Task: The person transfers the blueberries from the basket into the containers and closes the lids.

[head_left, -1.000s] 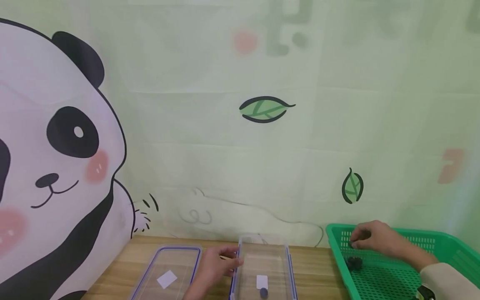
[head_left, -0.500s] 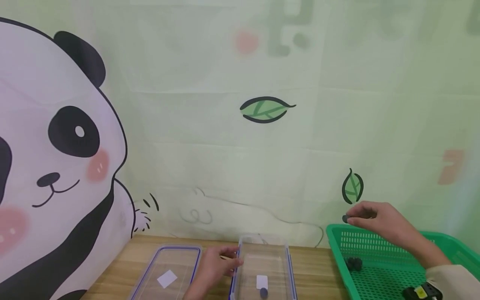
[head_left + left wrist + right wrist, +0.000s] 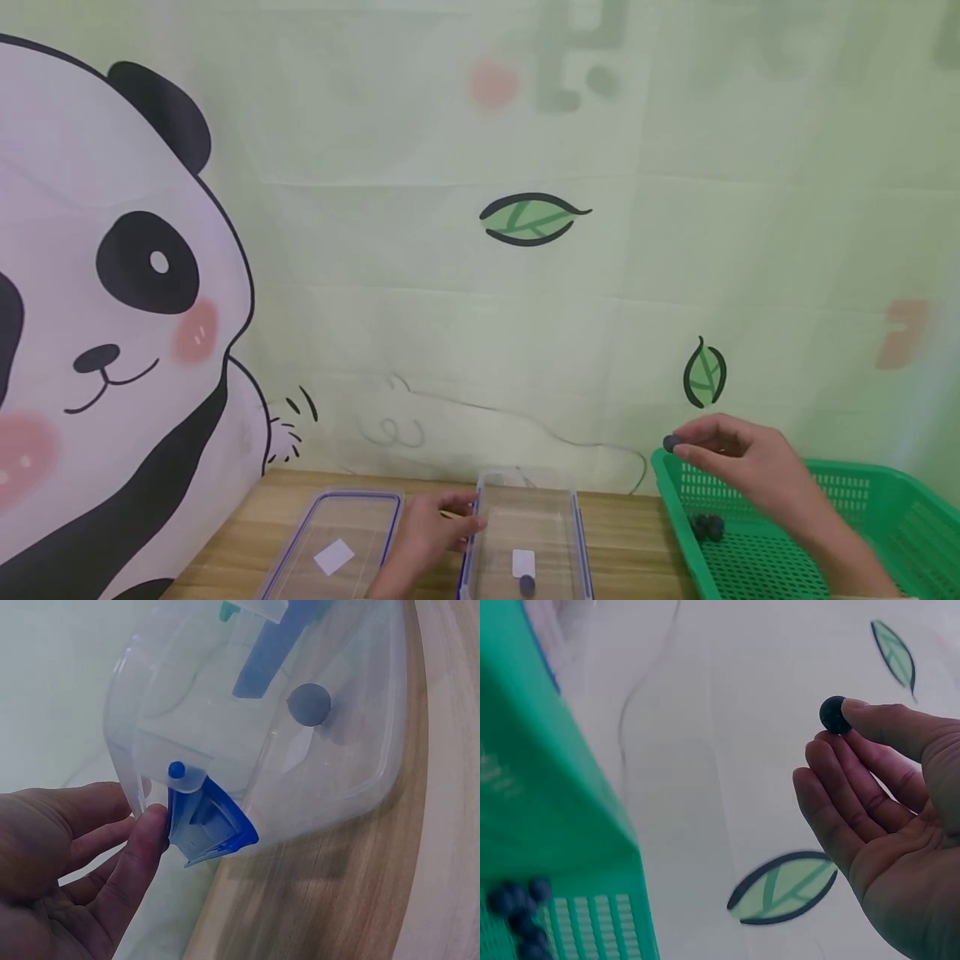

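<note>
In the head view my right hand (image 3: 757, 467) pinches a blueberry (image 3: 671, 443), a small dark blue ball, between thumb and fingertips. It is above the left rim of the green basket (image 3: 678, 533). The right wrist view shows the same blueberry (image 3: 834, 715) at the thumb tip, the other fingers loosely bent. My left hand (image 3: 431, 533) grips the left wall of a clear plastic box (image 3: 528, 517), beside a blue clip (image 3: 214, 825). Inside that box lie one dark blue ball (image 3: 527, 586) and a white paper piece (image 3: 523, 563).
Several dark berries (image 3: 707, 527) sit in the basket's left part. Left of my left hand, a clear lid or box with a blue edge (image 3: 360, 496) bears a white paper square (image 3: 333, 557). A printed panda wall cloth (image 3: 420, 333) hangs behind the wooden table (image 3: 622, 533).
My right hand has lifted the blueberry up from inside the basket and moved left to its rim. The left hand and the box have stayed in place.
</note>
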Tool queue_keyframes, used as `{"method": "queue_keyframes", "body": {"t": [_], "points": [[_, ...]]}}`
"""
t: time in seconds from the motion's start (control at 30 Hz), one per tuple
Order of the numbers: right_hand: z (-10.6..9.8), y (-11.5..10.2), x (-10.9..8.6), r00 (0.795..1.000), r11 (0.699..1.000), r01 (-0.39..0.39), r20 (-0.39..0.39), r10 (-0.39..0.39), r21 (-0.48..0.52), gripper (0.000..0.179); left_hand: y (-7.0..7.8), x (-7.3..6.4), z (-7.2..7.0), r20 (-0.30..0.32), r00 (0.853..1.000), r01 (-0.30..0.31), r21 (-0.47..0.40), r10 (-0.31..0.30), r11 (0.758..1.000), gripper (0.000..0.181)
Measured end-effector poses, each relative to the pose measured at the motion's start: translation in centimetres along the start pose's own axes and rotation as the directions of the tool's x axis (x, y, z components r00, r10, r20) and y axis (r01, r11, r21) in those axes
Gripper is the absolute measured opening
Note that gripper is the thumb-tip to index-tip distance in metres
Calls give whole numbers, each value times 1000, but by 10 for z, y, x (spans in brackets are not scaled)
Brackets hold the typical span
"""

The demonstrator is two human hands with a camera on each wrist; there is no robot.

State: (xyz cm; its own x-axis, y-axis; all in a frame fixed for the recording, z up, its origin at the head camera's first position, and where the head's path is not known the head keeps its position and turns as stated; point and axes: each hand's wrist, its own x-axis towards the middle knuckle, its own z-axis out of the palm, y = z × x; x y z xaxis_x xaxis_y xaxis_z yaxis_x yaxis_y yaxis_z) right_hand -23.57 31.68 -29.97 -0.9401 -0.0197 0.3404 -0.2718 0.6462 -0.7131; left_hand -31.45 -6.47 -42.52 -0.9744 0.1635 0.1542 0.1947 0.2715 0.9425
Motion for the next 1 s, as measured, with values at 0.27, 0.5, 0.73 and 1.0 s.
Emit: {"method": "queue_keyframes", "body": {"t": [0.27,0.5,0.73,1.0], "points": [[30,-13,-13,997,990,-75,9,74,121,35,-1,-1,2,-1,1000,-12,-7,12,1000,36],[53,-22,-15,997,970,-74,37,67,230,30,-1,-1,3,-4,1000,-9,-12,9,1000,37],[70,-25,-17,997,958,-64,62,49,279,28,0,0,2,2,1000,-5,-4,5,1000,37],[106,-26,-17,982,944,-28,184,-35,329,24,0,1,1,8,1000,-12,-12,12,1000,38]]}}
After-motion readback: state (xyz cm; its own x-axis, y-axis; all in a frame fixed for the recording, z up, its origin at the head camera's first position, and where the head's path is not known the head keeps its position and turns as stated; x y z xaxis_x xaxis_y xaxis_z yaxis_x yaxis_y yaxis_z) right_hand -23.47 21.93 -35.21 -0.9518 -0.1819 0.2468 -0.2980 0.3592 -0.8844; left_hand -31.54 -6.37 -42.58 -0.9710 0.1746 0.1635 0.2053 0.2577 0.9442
